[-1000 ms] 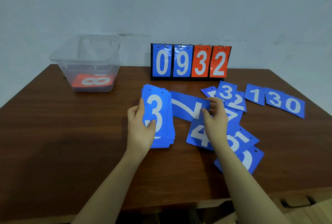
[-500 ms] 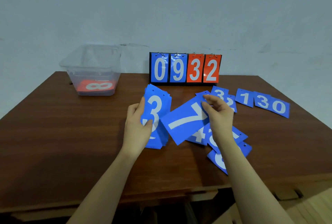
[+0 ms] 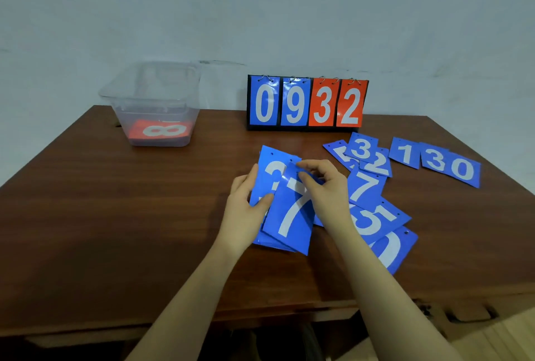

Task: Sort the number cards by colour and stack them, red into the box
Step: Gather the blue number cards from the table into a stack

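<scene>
- I see the left hand (image 3: 246, 210) at frame centre clasping the blue stack (image 3: 269, 184), thumb pressed on its front
- My right hand (image 3: 324, 184) pinches the top of a blue 7 card (image 3: 295, 216) lying tilted on that stack
- Loose blue cards (image 3: 376, 216) sit to the right on the table (image 3: 144, 230)
- Upper left, the clear box (image 3: 156, 100) holds a red 8 card (image 3: 162, 130)

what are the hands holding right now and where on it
The left hand grips the blue card stack along its left edge, thumb across the front. The right hand pinches the blue 7 card near its top edge, laying it onto the stack.
</scene>
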Demonstrator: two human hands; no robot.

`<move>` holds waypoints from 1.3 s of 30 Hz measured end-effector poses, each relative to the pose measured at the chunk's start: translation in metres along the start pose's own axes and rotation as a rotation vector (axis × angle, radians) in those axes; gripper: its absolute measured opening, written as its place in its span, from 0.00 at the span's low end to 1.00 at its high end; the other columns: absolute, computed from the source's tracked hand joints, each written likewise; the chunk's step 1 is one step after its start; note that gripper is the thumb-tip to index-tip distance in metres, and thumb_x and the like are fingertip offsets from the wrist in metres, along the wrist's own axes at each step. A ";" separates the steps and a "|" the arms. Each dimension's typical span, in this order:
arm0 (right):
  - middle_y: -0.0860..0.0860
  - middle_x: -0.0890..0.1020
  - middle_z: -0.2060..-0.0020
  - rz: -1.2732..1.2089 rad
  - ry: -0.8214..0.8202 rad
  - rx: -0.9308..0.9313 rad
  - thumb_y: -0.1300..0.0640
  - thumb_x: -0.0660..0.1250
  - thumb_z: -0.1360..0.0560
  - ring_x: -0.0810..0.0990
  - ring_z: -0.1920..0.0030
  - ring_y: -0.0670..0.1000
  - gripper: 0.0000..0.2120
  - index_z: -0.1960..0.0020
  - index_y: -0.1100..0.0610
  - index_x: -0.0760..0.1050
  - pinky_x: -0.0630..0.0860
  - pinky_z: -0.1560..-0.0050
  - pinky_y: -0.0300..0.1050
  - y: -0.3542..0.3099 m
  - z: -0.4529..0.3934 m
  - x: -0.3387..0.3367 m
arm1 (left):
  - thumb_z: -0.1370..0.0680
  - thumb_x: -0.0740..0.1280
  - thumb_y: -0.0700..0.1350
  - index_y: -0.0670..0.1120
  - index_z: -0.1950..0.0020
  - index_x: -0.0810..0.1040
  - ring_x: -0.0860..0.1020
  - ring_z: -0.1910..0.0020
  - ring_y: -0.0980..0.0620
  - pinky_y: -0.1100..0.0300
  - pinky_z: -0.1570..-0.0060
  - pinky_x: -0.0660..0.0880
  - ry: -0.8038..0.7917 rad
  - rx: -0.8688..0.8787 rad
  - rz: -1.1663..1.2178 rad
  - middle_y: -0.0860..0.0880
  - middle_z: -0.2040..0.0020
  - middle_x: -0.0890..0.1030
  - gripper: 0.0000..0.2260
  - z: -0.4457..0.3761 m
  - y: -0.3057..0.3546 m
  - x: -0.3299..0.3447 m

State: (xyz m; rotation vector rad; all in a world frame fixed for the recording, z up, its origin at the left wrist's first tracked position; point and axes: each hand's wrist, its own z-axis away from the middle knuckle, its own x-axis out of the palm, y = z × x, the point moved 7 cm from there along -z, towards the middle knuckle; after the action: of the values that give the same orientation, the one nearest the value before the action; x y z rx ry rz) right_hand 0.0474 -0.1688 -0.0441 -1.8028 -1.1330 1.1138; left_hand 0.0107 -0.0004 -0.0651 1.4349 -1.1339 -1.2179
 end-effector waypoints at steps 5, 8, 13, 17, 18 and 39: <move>0.45 0.78 0.55 0.018 0.000 0.044 0.65 0.66 0.25 0.75 0.53 0.42 0.10 0.52 0.50 0.78 0.69 0.56 0.24 0.017 -0.002 0.003 | 0.24 0.66 0.47 0.50 0.28 0.63 0.75 0.46 0.62 0.71 0.59 0.76 0.009 -0.071 0.067 0.59 0.40 0.68 0.25 -0.001 -0.016 0.009; 0.47 0.78 0.55 0.057 -0.026 0.043 0.65 0.66 0.25 0.74 0.54 0.43 0.09 0.52 0.52 0.78 0.69 0.56 0.25 0.026 -0.003 0.006 | 0.25 0.68 0.44 0.49 0.28 0.65 0.74 0.47 0.62 0.66 0.52 0.76 -0.011 -0.087 0.024 0.58 0.42 0.70 0.26 -0.005 -0.025 0.013; 0.47 0.77 0.51 0.163 -0.048 0.080 0.58 0.69 0.25 0.74 0.52 0.43 0.08 0.46 0.54 0.79 0.70 0.52 0.29 0.041 -0.003 -0.002 | 0.25 0.65 0.37 0.51 0.29 0.65 0.74 0.56 0.63 0.65 0.54 0.76 0.002 -0.077 -0.122 0.55 0.44 0.70 0.26 -0.013 -0.030 0.013; 0.52 0.75 0.44 0.527 0.065 0.313 0.45 0.69 0.27 0.71 0.39 0.56 0.19 0.41 0.54 0.76 0.67 0.37 0.54 0.073 -0.001 -0.039 | 0.23 0.63 0.36 0.48 0.27 0.63 0.72 0.58 0.65 0.81 0.66 0.68 0.124 -0.078 -0.170 0.54 0.41 0.68 0.25 -0.017 -0.029 0.002; 0.53 0.73 0.41 0.619 0.050 0.381 0.42 0.69 0.29 0.69 0.37 0.58 0.23 0.39 0.55 0.75 0.63 0.36 0.54 0.080 0.002 -0.045 | 0.23 0.63 0.37 0.48 0.27 0.62 0.72 0.57 0.64 0.81 0.67 0.68 0.140 -0.082 -0.183 0.53 0.39 0.67 0.26 -0.019 -0.029 0.000; 0.55 0.66 0.36 0.742 -0.198 0.524 0.39 0.73 0.34 0.62 0.32 0.58 0.34 0.35 0.54 0.69 0.57 0.32 0.55 0.086 0.001 -0.021 | 0.22 0.61 0.36 0.49 0.26 0.60 0.72 0.58 0.63 0.79 0.68 0.69 0.243 -0.066 -0.175 0.52 0.42 0.66 0.26 -0.015 -0.031 -0.005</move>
State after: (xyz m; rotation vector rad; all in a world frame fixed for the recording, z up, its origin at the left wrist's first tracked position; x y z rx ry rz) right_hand 0.0678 -0.2188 -0.1144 -1.7237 -0.1799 1.8381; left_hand 0.0276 0.0103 -0.0938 1.6085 -0.8093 -1.1514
